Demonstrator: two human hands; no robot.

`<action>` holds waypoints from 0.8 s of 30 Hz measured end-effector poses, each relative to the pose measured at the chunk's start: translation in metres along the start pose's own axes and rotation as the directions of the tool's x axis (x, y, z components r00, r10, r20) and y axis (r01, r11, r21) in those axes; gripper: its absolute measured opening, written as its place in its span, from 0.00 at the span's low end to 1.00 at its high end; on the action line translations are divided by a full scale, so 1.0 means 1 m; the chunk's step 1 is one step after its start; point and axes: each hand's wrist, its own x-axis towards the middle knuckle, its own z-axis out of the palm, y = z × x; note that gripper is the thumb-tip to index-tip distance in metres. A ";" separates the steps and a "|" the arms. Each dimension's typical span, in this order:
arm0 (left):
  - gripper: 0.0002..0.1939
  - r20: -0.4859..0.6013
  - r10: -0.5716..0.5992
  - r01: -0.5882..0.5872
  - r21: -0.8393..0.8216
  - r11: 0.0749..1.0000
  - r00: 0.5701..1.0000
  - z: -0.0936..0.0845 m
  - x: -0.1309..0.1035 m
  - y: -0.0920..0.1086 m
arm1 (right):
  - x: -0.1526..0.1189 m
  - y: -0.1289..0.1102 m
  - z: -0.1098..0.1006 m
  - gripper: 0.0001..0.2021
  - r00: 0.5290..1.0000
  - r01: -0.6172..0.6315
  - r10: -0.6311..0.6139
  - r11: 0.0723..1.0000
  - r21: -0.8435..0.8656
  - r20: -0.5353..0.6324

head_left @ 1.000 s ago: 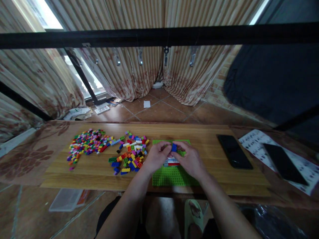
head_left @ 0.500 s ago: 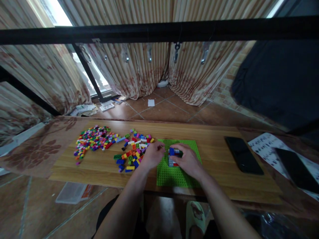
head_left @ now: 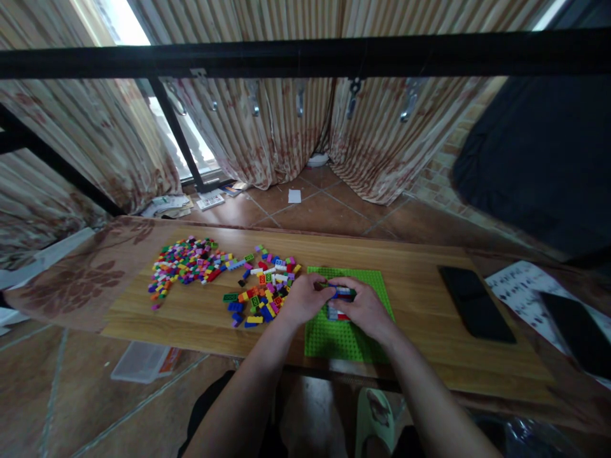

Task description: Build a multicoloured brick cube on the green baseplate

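Observation:
A small structure of toy building bricks [head_left: 337,314], with grey, white, red and blue parts, sits on the green studded baseplate [head_left: 329,346]. My right hand [head_left: 366,309] curls round its right side, thumb in front and fingers behind. At the left of the structure, my left hand [head_left: 307,299] has thumb and fingertips pinched together, touching or nearly touching a blue brick [head_left: 338,292] at its top. Whatever lies between the left fingertips is too small and hidden to name. Both hands partly cover the structure.
Loose bricks [head_left: 262,296] spread left of the baseplate, and a denser heap of small bricks [head_left: 188,262] lies farther left. A black phone [head_left: 475,304] rests on the wooden board's [head_left: 415,280] right side. Beyond it are a printed sheet [head_left: 510,280] and another dark device [head_left: 575,331].
My left hand has moved right, bringing its fingertips to the brick structure. My right hand stays around the structure. The whole view has shifted slightly.

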 end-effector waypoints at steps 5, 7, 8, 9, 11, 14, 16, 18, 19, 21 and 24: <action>0.09 -0.021 -0.027 0.026 -0.026 0.999 0.999 0.004 0.002 -0.003 | -0.001 -0.002 -0.003 0.19 1.000 0.006 -0.006 1.000 0.026 0.007; 0.09 -0.013 -0.038 0.037 -0.057 0.998 0.999 0.004 0.003 -0.003 | -0.002 -0.003 -0.005 0.18 1.000 0.010 -0.010 1.000 0.029 0.004; 0.08 -0.011 -0.046 0.045 -0.076 0.996 0.999 0.004 0.003 -0.003 | -0.002 -0.003 -0.006 0.17 1.000 0.016 -0.016 0.999 0.030 -0.004; 0.08 -0.014 -0.058 0.057 -0.097 0.994 0.998 0.004 0.004 -0.003 | -0.002 -0.003 -0.006 0.17 1.000 0.024 -0.024 0.999 0.033 -0.011; 0.07 -0.009 -0.095 0.093 -0.141 0.986 0.995 0.004 0.004 -0.003 | -0.003 -0.001 -0.007 0.15 0.999 0.039 -0.038 0.999 0.033 -0.022; 0.07 0.012 -0.123 0.123 -0.184 0.975 0.992 0.005 0.004 -0.003 | -0.002 0.003 -0.007 0.14 0.999 0.038 -0.037 0.999 0.007 -0.021; 0.08 0.002 -0.099 0.098 -0.176 0.980 0.995 0.005 0.003 -0.003 | -0.002 0.005 -0.008 0.14 0.999 0.031 -0.032 1.000 -0.002 -0.021; 0.09 -0.013 -0.062 0.060 -0.147 0.987 0.998 0.005 0.002 -0.003 | -0.001 0.006 -0.008 0.13 0.999 0.037 -0.037 0.999 -0.001 -0.015; 0.09 -0.012 -0.048 0.046 -0.129 0.991 0.999 0.005 0.002 -0.003 | -0.001 0.006 -0.009 0.13 0.999 0.041 -0.041 0.999 -0.002 -0.006; 0.10 -0.007 -0.030 0.029 -0.099 0.995 1.000 0.004 0.001 -0.002 | -0.001 0.005 -0.010 0.13 0.999 0.039 -0.039 0.999 -0.007 0.011; 0.10 -0.003 -0.017 0.017 -0.069 0.997 1.000 0.003 -0.001 0.001 | -0.001 0.003 -0.011 0.13 1.000 0.023 -0.023 0.999 -0.029 0.008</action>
